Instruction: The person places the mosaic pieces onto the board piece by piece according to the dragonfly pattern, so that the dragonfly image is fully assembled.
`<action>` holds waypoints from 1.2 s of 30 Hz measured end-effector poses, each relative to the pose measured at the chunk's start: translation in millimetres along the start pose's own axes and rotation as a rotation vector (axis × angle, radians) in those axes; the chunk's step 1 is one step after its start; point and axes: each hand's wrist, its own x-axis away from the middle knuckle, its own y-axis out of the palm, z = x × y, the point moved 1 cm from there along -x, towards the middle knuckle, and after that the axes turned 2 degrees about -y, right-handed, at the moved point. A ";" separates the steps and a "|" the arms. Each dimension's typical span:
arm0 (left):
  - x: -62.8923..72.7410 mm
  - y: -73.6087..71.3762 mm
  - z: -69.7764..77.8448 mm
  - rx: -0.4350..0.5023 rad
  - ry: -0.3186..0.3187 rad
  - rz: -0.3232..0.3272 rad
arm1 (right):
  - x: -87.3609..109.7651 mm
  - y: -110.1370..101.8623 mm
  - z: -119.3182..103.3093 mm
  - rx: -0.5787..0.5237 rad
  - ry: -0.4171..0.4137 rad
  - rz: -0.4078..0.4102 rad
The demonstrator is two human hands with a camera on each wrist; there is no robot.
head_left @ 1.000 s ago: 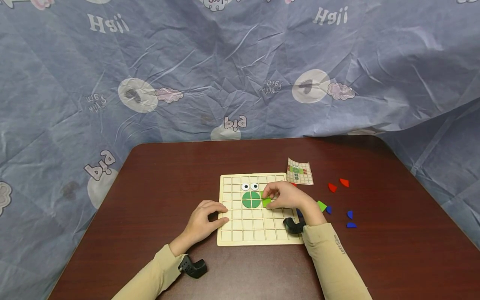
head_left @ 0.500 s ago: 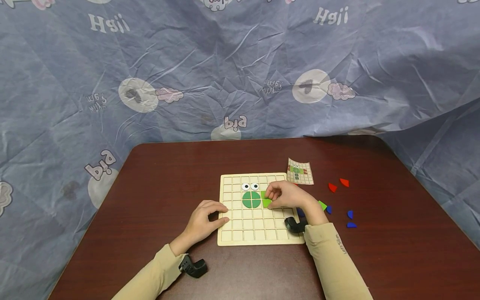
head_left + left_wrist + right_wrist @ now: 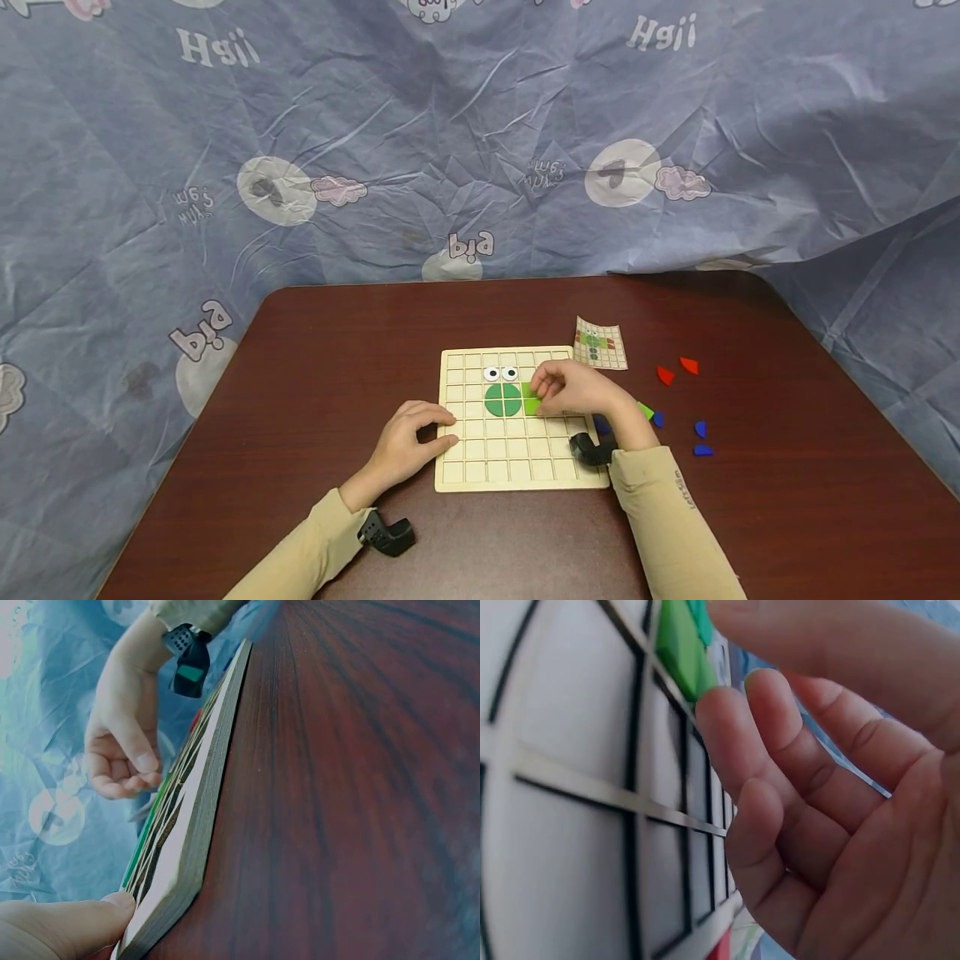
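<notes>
A pale grid board (image 3: 487, 472) lies on the table in the head view. It carries two googly-eye pieces (image 3: 491, 374) above a dark green circle (image 3: 493, 402) made of quarter pieces. Two light green pieces (image 3: 531, 407) sit right of the circle. At the board's left edge, my left hand (image 3: 405, 442) rests its thumb and fingertips, spread apart. My right hand (image 3: 573, 390) is over the right half, its bent fingertips right at the light green pieces. In the right wrist view, the thumb and fingers stand apart beside a light green piece (image 3: 679, 645) set in the grid.
A pattern card (image 3: 600, 346) lies beyond the board's top right corner. On the table (image 3: 337, 333) to the right are red pieces (image 3: 665, 376), blue pieces (image 3: 701, 429) and a light green piece (image 3: 645, 410) partly behind my right wrist. A patterned cloth (image 3: 420, 167) hangs behind.
My right hand has shifted slightly right and then hovers at the light green pieces, which show a little more from under its fingers. My left hand has kept its place.
</notes>
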 end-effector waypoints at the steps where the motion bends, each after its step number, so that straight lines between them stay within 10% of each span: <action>1: 0.0 0.0 0.2 -0.001 0.000 0.000 | 0.0 -1.1 2.9 -0.005 -0.004 0.007; 36: 0.2 0.5 -0.5 0.006 -0.001 -0.004 | 44.0 -60.4 65.5 0.070 0.146 0.408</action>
